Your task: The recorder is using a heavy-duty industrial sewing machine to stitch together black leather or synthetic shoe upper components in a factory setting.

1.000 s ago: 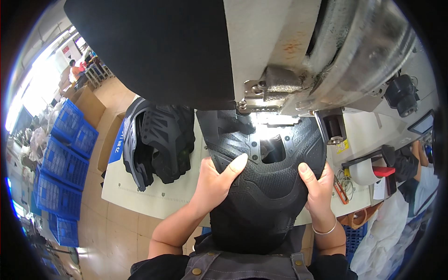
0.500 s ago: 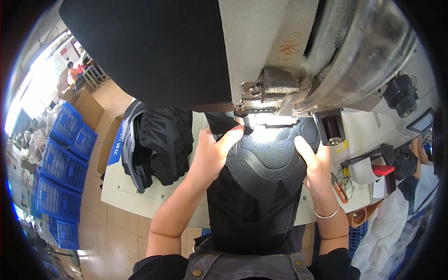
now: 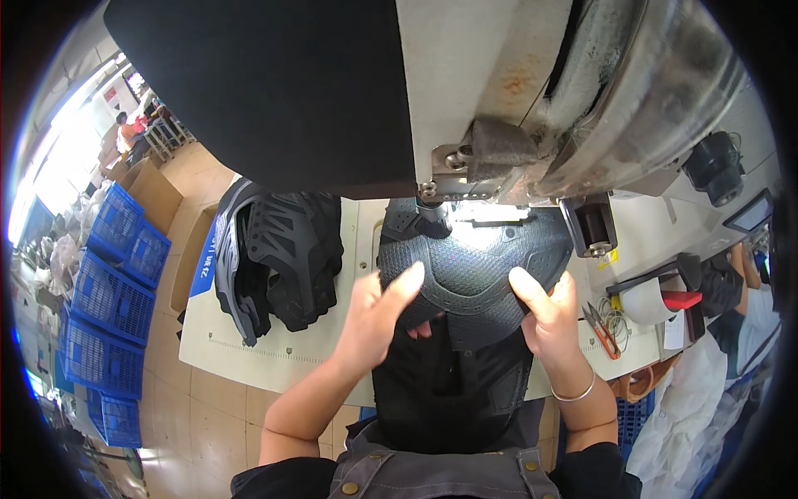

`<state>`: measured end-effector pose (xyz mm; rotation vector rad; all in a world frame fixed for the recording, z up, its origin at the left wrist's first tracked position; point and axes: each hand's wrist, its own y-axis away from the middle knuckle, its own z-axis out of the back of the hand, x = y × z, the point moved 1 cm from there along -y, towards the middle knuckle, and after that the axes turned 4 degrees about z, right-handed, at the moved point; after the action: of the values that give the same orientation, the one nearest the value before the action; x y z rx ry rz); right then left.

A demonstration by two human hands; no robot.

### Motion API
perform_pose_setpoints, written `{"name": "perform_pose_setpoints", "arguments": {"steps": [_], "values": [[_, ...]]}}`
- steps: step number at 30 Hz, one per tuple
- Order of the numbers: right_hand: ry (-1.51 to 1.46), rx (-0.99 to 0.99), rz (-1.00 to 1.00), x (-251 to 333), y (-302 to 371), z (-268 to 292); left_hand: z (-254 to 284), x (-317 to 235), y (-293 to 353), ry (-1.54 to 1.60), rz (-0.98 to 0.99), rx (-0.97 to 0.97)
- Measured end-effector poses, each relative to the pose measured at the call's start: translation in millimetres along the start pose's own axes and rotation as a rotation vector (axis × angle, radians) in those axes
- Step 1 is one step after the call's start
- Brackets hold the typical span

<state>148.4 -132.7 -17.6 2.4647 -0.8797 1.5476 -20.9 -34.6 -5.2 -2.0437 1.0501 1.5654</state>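
Observation:
A black textured shoe upper [image 3: 478, 270] lies bent into a curve under the lit needle area of a sewing machine [image 3: 490, 83]. My left hand [image 3: 374, 320] grips its left edge, thumb on top and some fingertips showing beneath. At the opposite edge my right hand [image 3: 553, 320] pinches it, thumb on top and the other fingers mostly tucked under. The upper's far end runs beneath the machine head, which hides the stitching point. Its near part, a flat black section [image 3: 445, 395], spreads over the table edge toward my apron [image 3: 440, 478].
A stack of black and grey shoe uppers [image 3: 291, 258] rests at the table's left. Orange-handled scissors [image 3: 607, 337] lie right of my right hand, near coiled wire. Blue crates [image 3: 108, 291] line the floor at left. White plastic sheeting [image 3: 686, 407] hangs at right; another person sits far left.
My left hand has come back from the needle area to the upper's left edge and let go of a dark flap. The upper now bulges upward between both hands.

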Motion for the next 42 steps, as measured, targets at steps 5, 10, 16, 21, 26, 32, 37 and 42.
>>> {"name": "perform_pose_setpoints", "arguments": {"steps": [5, 10, 16, 21, 26, 32, 37, 42], "values": [[0.044, 0.129, -0.122, 2.7, 9.9, 0.9, -8.0, 30.7, 27.9, -0.146, -0.011, 0.180], [0.068, 0.052, -0.130, 0.0, 18.8, -11.3, -30.8, 47.3, 18.4, -0.318, -0.365, 0.210], [0.106, 0.131, -0.313, 22.1, 38.8, -14.3, -48.3, 33.4, 3.8, 0.069, -0.153, -0.173], [0.752, 0.381, 0.428, 39.4, 48.4, 8.0, -36.6, 37.2, -3.1, 0.217, -0.335, -0.213], [0.745, 0.093, 0.347, 27.2, -23.5, 49.4, -31.1, 24.3, -3.6, 0.197, -0.298, -0.191], [0.422, 0.205, 0.107, 33.0, -24.7, 41.3, -26.3, 15.7, -4.9, 0.190, -0.255, -0.272], [0.488, 0.158, 0.165, 38.6, -24.7, 33.7, -27.6, 13.5, -10.1, 0.099, -0.381, -0.294], [0.424, 0.147, 0.168, 37.1, -27.3, 33.2, -30.0, 12.3, -13.7, 0.038, -0.409, -0.307]]}}
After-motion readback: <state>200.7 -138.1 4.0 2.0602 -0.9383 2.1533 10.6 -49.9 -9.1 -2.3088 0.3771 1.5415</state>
